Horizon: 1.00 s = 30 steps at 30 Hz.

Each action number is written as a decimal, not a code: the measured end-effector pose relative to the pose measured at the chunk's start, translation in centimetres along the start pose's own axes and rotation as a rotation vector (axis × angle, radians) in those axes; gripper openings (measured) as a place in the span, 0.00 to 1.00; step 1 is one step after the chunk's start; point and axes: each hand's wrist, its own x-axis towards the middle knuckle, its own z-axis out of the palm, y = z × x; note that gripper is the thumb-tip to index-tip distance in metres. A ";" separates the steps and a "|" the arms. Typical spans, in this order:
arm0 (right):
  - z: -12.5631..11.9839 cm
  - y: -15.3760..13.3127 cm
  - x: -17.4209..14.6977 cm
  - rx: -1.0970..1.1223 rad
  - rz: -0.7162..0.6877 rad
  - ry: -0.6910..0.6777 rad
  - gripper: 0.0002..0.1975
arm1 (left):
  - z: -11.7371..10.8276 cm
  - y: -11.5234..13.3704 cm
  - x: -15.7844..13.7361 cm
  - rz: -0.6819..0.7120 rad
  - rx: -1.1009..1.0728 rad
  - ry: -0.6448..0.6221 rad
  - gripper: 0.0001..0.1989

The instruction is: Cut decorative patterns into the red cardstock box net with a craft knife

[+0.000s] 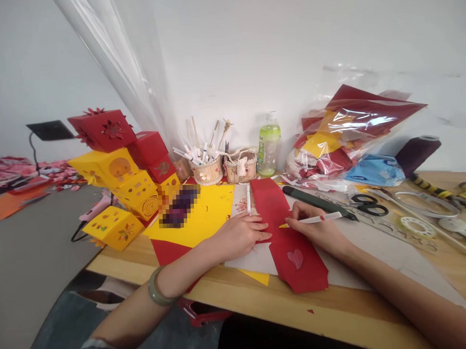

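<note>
My right hand [315, 227] grips a white marker [320, 219] with red marks on its barrel. Its yellow tip points left, at or just over a red paper cutout [272, 209]; contact I cannot make out. A pink heart [296, 259] is drawn on the cutout's near panel. Fingers stretched out, my left hand [242, 234] lies flat and presses on the cutout's left side. Under the left forearm is yellow paper [211, 211] over red paper [163, 252]. Just beyond my left hand a white pen or cap [248, 198] rests on the grey board [259, 257].
Red and yellow paper boxes [116, 229] are stacked at left. Along the wall stand pen baskets [208, 174], a green bottle [269, 145] and a plastic bag of paper [331, 140]. Scissors [369, 204], a dark green cutter-like tool [318, 199] and a clear stencil [395, 230] lie at right.
</note>
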 end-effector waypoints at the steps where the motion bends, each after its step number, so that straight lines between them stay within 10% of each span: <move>1: 0.0 0.1 0.0 0.000 0.001 -0.003 0.13 | 0.0 0.0 0.0 0.001 -0.001 -0.002 0.16; 30: -0.2 -0.8 0.1 0.017 0.103 0.077 0.13 | -0.6 0.1 -0.1 0.011 -0.021 -0.017 0.16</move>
